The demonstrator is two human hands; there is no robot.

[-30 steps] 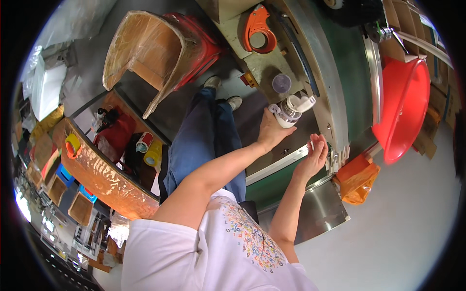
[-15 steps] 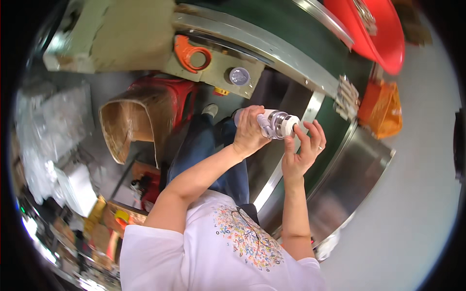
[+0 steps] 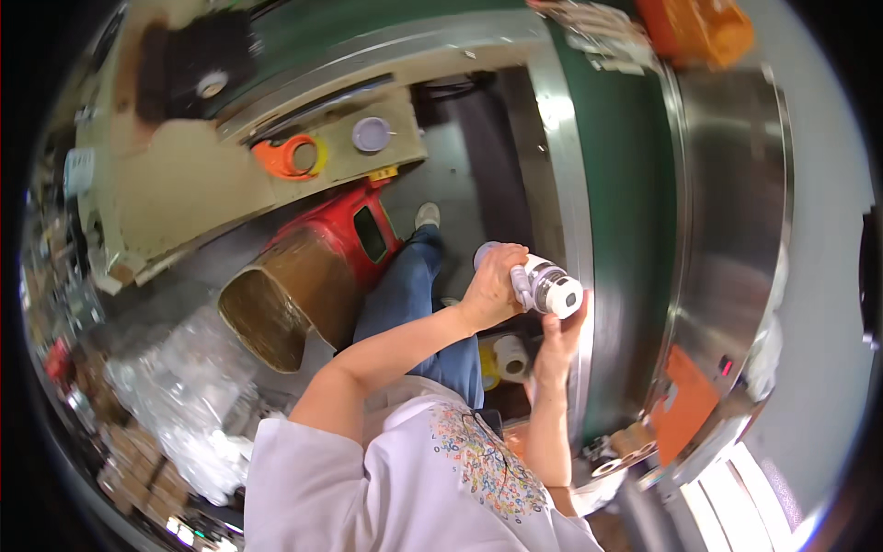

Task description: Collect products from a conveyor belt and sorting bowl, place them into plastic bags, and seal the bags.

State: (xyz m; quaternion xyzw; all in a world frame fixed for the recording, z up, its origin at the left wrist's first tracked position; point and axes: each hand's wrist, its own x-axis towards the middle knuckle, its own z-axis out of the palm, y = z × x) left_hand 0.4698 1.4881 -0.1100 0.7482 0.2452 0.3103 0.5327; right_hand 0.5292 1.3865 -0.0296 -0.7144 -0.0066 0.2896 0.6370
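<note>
We have our left hand (image 3: 494, 290) wrapped around the white bottle (image 3: 546, 279); our right hand (image 3: 559, 344) meets its cap (image 3: 563, 297), whether gripping we cannot tell. Right of the hands runs a green belt (image 3: 630, 239); up and left stand a beige table (image 3: 193, 189) and red stool (image 3: 337, 221).

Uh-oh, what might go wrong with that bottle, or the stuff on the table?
The bottle might slip: the left hand grips its body, while the right hand is only up by its white top.

It looks tilted, so it might drip if it isn't closed tight. I can't tell.

The round purple thing sits near the table's edge, so a bump could knock it off.
</note>
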